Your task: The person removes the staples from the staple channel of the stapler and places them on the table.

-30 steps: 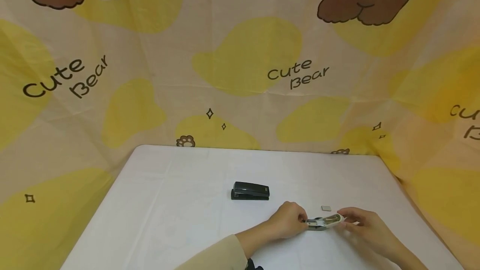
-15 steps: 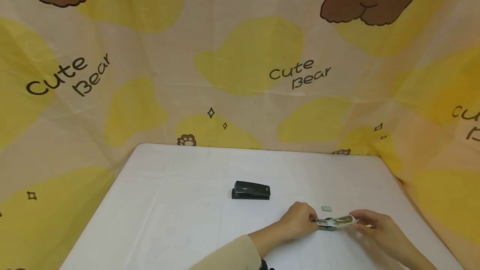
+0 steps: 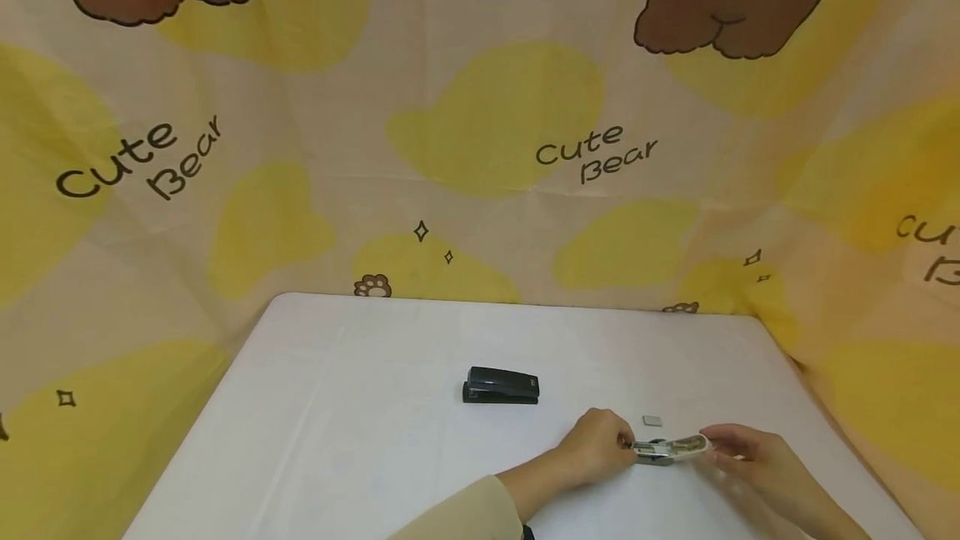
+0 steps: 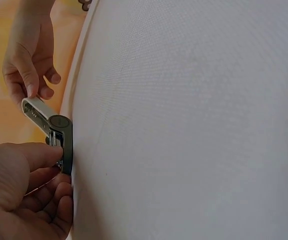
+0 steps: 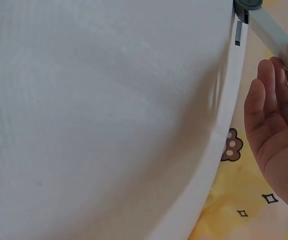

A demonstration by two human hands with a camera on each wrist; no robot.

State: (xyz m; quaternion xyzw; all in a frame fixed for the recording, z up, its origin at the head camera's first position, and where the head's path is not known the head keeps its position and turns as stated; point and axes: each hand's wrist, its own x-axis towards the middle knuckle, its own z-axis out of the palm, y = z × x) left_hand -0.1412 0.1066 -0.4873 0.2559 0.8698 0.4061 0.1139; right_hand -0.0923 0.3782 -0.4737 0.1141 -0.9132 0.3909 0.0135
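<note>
A small white and grey stapler (image 3: 670, 448) lies open near the front right of the white table (image 3: 360, 407). My left hand (image 3: 622, 442) pinches its grey end, and my right hand (image 3: 712, 446) holds the tip of its white top arm. In the left wrist view my left hand's fingers (image 4: 31, 165) curl round the stapler's grey hinge end (image 4: 61, 137), while the right hand (image 4: 31, 75) pinches the white arm. The right wrist view catches only the white arm (image 5: 266, 27) and my right hand's fingers (image 5: 279, 100) beside it.
A black stapler (image 3: 500, 386) sits shut at the table's middle. A small block of staples (image 3: 652, 421) lies just behind the white stapler. A yellow bear-print cloth (image 3: 495, 115) hangs behind and around the table.
Both hands and the white stapler have slid a little to the right on the table. The black stapler and the staple block have stayed put.
</note>
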